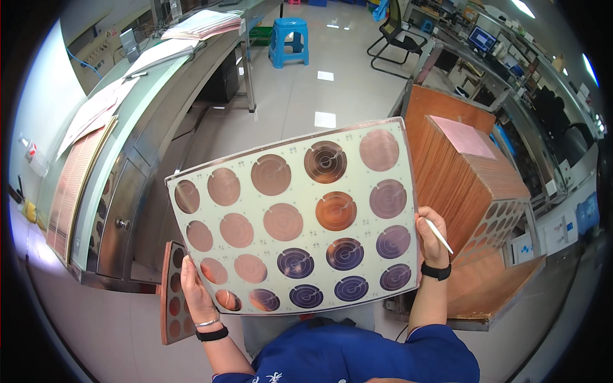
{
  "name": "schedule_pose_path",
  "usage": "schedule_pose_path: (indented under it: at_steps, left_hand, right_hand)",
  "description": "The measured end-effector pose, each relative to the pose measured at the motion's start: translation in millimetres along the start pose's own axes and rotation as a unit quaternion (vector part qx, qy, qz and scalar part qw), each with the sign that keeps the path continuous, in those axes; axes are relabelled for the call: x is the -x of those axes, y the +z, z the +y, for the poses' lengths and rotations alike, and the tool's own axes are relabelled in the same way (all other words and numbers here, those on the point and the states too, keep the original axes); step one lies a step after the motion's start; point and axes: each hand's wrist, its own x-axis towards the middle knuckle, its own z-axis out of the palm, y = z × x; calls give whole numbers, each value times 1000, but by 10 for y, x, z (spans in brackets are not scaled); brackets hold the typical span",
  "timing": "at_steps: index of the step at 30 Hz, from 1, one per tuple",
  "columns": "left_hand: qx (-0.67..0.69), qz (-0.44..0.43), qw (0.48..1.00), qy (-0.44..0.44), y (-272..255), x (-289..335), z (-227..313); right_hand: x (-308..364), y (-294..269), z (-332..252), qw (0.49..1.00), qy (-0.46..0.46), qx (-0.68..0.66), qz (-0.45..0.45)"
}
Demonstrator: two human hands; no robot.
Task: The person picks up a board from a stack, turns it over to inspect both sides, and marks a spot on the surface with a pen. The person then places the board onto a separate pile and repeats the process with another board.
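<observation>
A large pale circuit board panel (pixel 305 214) with rows of round copper patterns is raised in front of me, tilted so its right end stands higher. Some of the copper discs look dark violet, others pinkish or orange. My left hand (pixel 196 297) grips its lower left edge, and a bracelet and a black band circle that wrist. At the right edge, my right hand (pixel 434 241) holds the panel too. A slim white pen-like tool (pixel 438 235) sticks out from between the right fingers. The fingers behind the panel are hidden.
To my right a thick stack of similar panels (pixel 456 179) stands on a wooden-looking rack, a pink sheet (pixel 465 137) on top. More panels (pixel 174 300) lean at lower left, beside a glass-topped bench (pixel 156 86) with papers. A blue stool (pixel 288 41) stands ahead.
</observation>
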Motion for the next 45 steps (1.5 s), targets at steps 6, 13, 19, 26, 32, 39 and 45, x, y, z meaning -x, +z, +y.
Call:
schedule_pose_path:
  at_steps: [6,13,19,26,32,39,45]
  left_hand:
    - [10,27,999,19,-27,21,38]
    - [34,-3,990,137,-109,-25,90]
    - [-26,-158,955,250,71,-144,-2]
    - [102,-21,994,16,169,4,-174]
    - [160,-103,982,3,147,-45,-255]
    - [217,-82,970,-67,308,-2,-202]
    - [262,-116,926,-246,245,-75,-269]
  right_hand:
    - [22,41,35,998,-7,-4,57]
    - [-52,-32,158,995,-76,-35,62]
    - [-299,78,443,964,-60,-241,91]
    - [-355,178,552,903,10,-427,52]
    - [-341,158,582,889,20,-455,48]
    - [-312,68,594,884,14,-464,55]
    - [-233,145,630,873,25,-483,56]
